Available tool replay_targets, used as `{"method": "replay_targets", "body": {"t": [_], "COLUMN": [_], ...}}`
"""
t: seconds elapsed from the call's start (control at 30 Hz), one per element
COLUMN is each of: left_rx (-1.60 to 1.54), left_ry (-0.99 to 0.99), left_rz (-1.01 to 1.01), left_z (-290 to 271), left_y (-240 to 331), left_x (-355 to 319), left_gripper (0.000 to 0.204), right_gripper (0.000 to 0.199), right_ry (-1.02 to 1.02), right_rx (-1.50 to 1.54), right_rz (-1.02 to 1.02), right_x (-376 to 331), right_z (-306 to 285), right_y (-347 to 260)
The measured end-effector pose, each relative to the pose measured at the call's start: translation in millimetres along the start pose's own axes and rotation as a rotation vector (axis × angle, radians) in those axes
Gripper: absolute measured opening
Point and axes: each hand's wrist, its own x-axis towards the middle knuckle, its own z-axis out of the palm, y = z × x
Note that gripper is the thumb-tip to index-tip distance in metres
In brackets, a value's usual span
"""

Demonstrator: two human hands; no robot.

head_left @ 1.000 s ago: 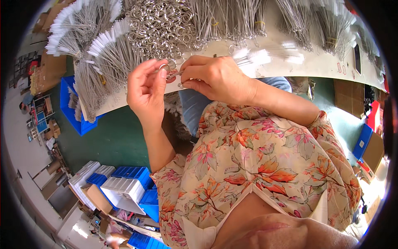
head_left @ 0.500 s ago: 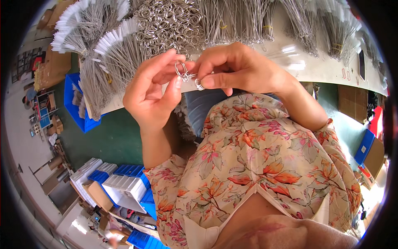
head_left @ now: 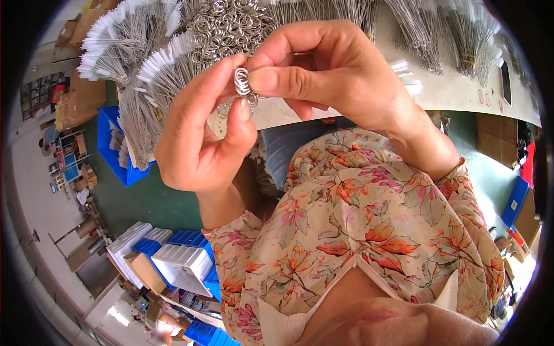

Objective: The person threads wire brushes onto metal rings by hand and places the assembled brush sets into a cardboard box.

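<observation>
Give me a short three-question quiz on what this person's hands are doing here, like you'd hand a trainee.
1. True or false: both hands pinch the small metal rings.
2. What lies heaped on the table just beyond the hands? A) loose metal rings B) cloth scraps C) screws
3. Which hand's thumb presses on the held rings from the side?

Key:
1. True: left hand and right hand meet on them.
2. A, the ring pile.
3. The right.
</observation>
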Motion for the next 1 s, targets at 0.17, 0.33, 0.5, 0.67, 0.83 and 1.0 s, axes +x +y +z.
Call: {"method": "replay_targets", "body": {"t": [0.17, 0.33, 0.5, 0.67, 0.83, 1.0], "left_rx": [0.020, -0.086, -0.172, -0.551, -0.471, 0.048], "left_ry": [-0.177, -0.165, -0.243, -0.155, -0.124, -0.266], "left_rz": [0.055, -0.189, -0.269, -0.625, -0.720, -0.644], "left_z": [-13, -17, -24, -29, -31, -43], "left_y": [0, 11, 11, 9, 18, 28], "left_x": [16, 25, 35, 27, 29, 21], "left_gripper": [0.029, 0.022, 0.015, 0.016, 0.015, 0.018], "right_gripper": [0.013, 0.012, 0.015, 0.018, 0.018, 0.016], "right_ry": [-0.060, -0.155, -0.208, -0.257, -0.188, -0.235], "right_rx": [-0.058, -0.210, -0.069, 0.130, -0.033, -0.068], "right_rz": [0.041, -0.108, 0.007, 0.083, -0.026, -0.012], "right_x": [4, 4, 1, 2, 8, 16], "right_z": [-8, -10, -10, -6, -5, 3], "right_y": [-3, -2, -8, -7, -1, 3]}}
